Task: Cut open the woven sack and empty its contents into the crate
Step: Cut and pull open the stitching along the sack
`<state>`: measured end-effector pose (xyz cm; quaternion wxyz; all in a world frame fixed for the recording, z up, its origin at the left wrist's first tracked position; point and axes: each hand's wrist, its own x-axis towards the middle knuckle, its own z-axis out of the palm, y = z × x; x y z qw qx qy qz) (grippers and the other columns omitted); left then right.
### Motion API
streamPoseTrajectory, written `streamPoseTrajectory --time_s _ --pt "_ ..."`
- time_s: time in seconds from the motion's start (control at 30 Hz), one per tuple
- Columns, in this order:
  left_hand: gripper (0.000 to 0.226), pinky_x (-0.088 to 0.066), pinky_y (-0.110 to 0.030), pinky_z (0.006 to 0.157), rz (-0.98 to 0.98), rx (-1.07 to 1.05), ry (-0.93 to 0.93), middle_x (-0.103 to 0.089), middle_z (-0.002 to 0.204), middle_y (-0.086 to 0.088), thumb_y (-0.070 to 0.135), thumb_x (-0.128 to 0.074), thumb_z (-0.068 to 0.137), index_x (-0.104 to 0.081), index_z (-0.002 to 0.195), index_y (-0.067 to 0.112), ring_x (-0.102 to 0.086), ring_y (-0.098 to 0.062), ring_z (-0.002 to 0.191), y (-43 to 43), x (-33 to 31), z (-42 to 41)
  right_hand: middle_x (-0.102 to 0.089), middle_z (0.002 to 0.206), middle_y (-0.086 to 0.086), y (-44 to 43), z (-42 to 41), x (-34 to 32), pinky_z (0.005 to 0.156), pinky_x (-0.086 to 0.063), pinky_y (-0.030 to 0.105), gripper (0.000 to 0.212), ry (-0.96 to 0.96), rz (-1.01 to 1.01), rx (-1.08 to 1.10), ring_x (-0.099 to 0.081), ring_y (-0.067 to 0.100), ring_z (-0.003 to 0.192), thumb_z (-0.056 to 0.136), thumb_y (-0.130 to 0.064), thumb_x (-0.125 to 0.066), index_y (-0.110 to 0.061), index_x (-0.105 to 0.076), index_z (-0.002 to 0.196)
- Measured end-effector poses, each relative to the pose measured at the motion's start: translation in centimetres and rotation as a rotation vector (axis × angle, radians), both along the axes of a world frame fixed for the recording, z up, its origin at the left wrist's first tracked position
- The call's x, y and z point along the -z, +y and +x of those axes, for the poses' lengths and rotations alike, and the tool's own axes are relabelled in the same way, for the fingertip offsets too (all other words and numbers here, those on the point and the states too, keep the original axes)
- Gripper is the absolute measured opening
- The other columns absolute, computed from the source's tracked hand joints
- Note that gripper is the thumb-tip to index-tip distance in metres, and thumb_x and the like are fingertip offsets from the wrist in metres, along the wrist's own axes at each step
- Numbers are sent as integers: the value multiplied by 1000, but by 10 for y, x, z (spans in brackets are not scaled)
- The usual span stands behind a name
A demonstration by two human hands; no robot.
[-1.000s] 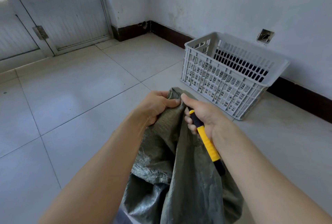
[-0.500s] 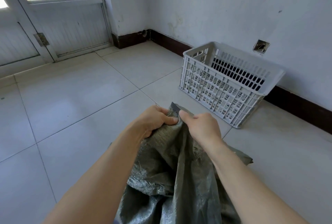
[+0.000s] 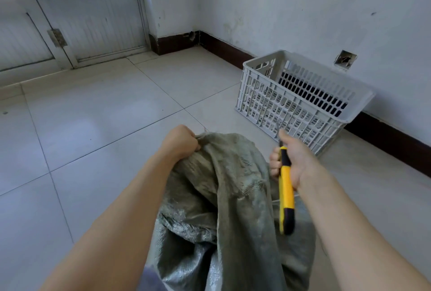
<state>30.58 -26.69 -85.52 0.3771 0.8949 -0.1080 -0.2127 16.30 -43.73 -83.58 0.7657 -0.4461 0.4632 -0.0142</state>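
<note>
A grey-green woven sack (image 3: 233, 209) stands on the tiled floor right in front of me, its top edge frayed and loose. My left hand (image 3: 180, 142) grips the sack's top corner in a fist. My right hand (image 3: 290, 157) is off the sack, just to its right, and grips a yellow and black utility knife (image 3: 286, 192) with the handle pointing back toward me. Its blade end is hidden by my thumb. A white slatted plastic crate (image 3: 300, 102) stands on the floor by the right wall, beyond my right hand.
Pale floor tiles (image 3: 98, 113) spread out to the left and ahead. A white door (image 3: 88, 20) with a window fills the back left. A dark skirting board (image 3: 384, 136) runs along the right wall, which has a small open socket hole (image 3: 345, 58).
My right hand has let go of the sack's top and pulled away to the right with the knife. The sack's top edge now hangs open and frayed. My left hand keeps its grip.
</note>
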Motion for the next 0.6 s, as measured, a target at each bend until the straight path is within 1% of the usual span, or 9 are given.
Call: streamPoseTrajectory --time_s 0.03,0.1,0.17,0.23,0.3,0.37,0.43,0.5,0.6 --pt "13 -56 -36 76 -92 15 87 -71 92 -18 12 -70 77 -71 87 4 -68 -31 89 3 -3 1 -45 42 1 -4 -2 1 38 -35 21 54 31 -86 19 -39 15 32 90 -58 -51 -17 -45 55" --pt "18 -58 -37 76 -255 87 241 -73 89 -13 23 -74 78 -72 89 9 -70 -28 83 -1 -12 -6 -48 46 3 2 0 4 41 -36 22 52 31 -148 -38 -41 16 37 88 -59 -52 -16 -47 59" --pt "22 -59 -39 76 -300 153 283 -73 86 -10 34 -69 83 -73 86 12 -70 -26 79 -11 -15 -11 -49 51 3 17 9 2 42 -38 23 51 1 -176 -141 -42 16 41 83 -62 -56 -14 -50 64" --pt "21 -57 -43 82 -357 179 330 -72 87 -12 30 -63 89 -73 83 12 -69 -27 81 -16 -16 -14 -48 54 1 28 16 -3 41 -39 22 50 -62 -270 -203 -41 13 43 76 -61 -64 -13 -54 67" --pt "17 -56 -44 85 -406 206 395 -71 89 -16 19 -59 92 -72 86 8 -68 -28 82 -15 -17 -12 -47 55 0 28 18 -9 41 -37 19 36 -139 -374 -201 -39 11 42 77 -43 -74 -11 -57 72" --pt "14 -56 -41 83 -430 249 430 -70 87 -15 12 -58 91 -70 89 4 -66 -27 81 -15 -18 -14 -47 55 1 27 18 -11 44 -36 21 24 -168 -469 -193 -39 11 41 79 -24 -76 -11 -58 70" --pt "11 -56 -35 78 -469 293 442 -68 85 -14 8 -59 90 -69 91 2 -65 -25 78 -18 -20 -18 -49 57 3 28 18 -11 46 -36 22 24 -178 -518 -193 -40 12 41 81 -20 -74 -11 -57 67" --pt "9 -57 -32 73 -504 316 450 -67 83 -13 8 -61 88 -68 91 2 -64 -24 75 -21 -22 -20 -53 61 4 28 20 -12 45 -36 22 21 -162 -568 -208 -40 13 41 82 -18 -73 -10 -59 69" --pt "13 -55 -27 63 -526 322 466 -67 68 -6 15 -65 86 -69 74 10 -64 -18 62 -21 -22 -20 -57 71 7 17 18 -12 43 -37 22 7 -158 -604 -181 -43 14 45 83 -8 -67 -10 -62 80"
